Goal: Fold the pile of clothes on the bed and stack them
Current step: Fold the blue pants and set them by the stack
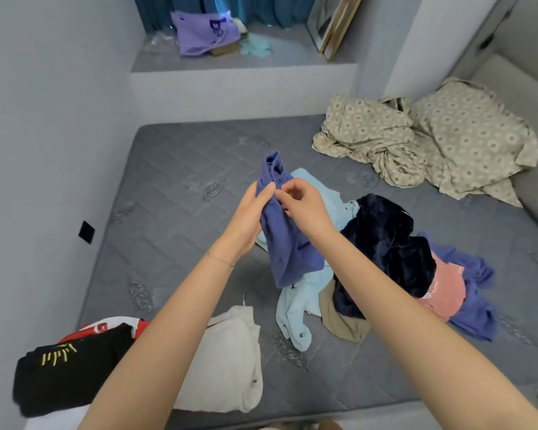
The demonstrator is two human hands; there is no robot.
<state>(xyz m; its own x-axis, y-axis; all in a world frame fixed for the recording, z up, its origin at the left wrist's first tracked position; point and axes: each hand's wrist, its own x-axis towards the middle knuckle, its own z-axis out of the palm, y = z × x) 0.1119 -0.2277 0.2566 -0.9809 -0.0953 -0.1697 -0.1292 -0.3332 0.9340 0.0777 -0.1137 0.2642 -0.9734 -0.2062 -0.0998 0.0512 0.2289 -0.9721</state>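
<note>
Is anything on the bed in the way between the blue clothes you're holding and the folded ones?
Nothing visible is. Both hands, left hand and right hand, hold the blue garment up, and only bare mattress lies between it and the folded clothes.

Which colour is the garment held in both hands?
The garment is blue-purple, plain, seen clearly in the head view.

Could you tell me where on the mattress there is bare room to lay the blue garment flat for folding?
The mattress is bare on its far left, between the wall and the unfolded pile. The near left is crowded by the black garment and white garment; the patterned bedding fills the far right.
</note>
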